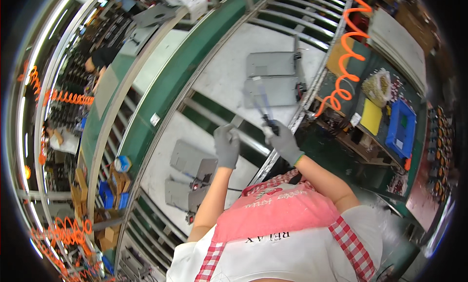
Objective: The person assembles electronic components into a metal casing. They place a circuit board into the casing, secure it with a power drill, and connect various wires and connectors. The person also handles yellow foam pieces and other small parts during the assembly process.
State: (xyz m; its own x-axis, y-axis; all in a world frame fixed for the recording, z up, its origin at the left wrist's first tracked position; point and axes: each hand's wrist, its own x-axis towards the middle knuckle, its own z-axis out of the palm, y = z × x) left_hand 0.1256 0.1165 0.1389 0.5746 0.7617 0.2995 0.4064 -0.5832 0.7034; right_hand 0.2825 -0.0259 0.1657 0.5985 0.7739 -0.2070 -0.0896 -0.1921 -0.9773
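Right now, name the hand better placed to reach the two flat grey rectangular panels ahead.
The grey-gloved right hand, probably: it is nearer those panels, and its blurred dark object points their way. The grey-gloved left hand is farther off.

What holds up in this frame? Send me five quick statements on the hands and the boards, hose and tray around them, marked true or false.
1. The left hand and right hand both wear grey gloves. True.
2. The right hand is empty. False: it grips a dark object, too blurred to identify.
3. A coiled orange hose hangs on the right side of the view. True.
4. All the grey panels lie on one white board. False: some lie on the far board, others on the near board.
5. The blue tray is left of the yellow sheet. False: it is to the right.
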